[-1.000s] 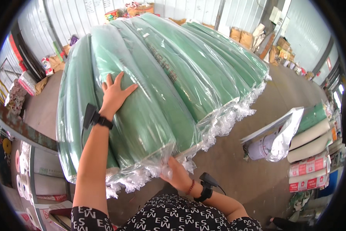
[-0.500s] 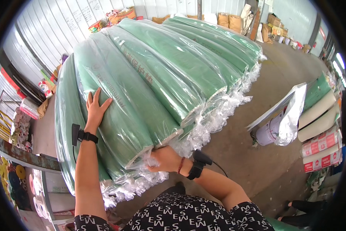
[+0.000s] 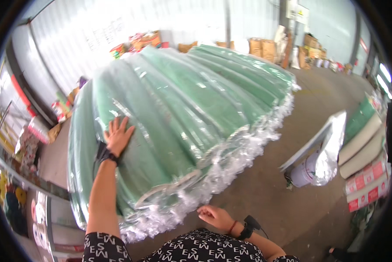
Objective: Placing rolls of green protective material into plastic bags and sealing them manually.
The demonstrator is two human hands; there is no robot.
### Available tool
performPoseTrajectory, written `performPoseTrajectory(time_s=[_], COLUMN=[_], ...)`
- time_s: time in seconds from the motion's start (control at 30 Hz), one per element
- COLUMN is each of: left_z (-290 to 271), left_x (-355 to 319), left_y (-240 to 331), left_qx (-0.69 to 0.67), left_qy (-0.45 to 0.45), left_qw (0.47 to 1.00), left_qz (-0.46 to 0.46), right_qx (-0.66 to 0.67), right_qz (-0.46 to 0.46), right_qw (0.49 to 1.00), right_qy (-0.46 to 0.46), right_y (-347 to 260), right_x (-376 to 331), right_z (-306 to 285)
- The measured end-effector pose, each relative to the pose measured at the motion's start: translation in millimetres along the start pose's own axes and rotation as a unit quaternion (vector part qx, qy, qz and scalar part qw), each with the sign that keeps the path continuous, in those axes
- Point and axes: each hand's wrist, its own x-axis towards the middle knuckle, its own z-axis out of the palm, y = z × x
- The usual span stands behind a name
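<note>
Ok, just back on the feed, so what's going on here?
A person has their left hand spread on a row of green rolls wrapped in clear plastic. Their right hand is loosely curled near the bunched plastic ends, seemingly apart from them, with nothing visible in its grip.

green rolls [image 3: 169, 118]: support hidden | brown floor [image 3: 257, 192]: pale bucket [image 3: 303, 171] on it

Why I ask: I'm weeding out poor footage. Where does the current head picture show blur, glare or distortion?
Head view, middle: the green rolls look smeared, and white glare streaks the plastic wrap; head view, upper left: the pale wall is nearly washed out; head view, left edge: the metal rail looks bowed near the black rim.
</note>
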Motion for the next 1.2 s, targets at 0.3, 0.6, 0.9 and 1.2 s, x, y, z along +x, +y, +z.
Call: performPoseTrajectory(time_s=[0.3, 0.6, 0.9, 1.2], left_z=[-5, 59, 205, 379], left_x=[13, -218, -279, -284], left_y=[62, 554, 910, 1138], left_qx=[-0.219, -0.361, -0.303, -0.021], left_qy=[0.244, -0.248, -0.283, -0.145], left_qw=[0.932, 0.681, 0.636, 0.63], left_qz=[0.152, 0.587, 0.651, 0.763], right_qx=[0.006, -0.045, 0.058, 0.413], right_qz=[0.22, 0.311, 0.447, 0.56], right_qw=[0.97, 0.917, 0.753, 0.387], right_qy=[0.108, 0.244, 0.479, 0.606], right_y=[116, 165, 238, 200], right_x=[-171, -316, -448, -449], right_z=[-107, -218, -158, -238])
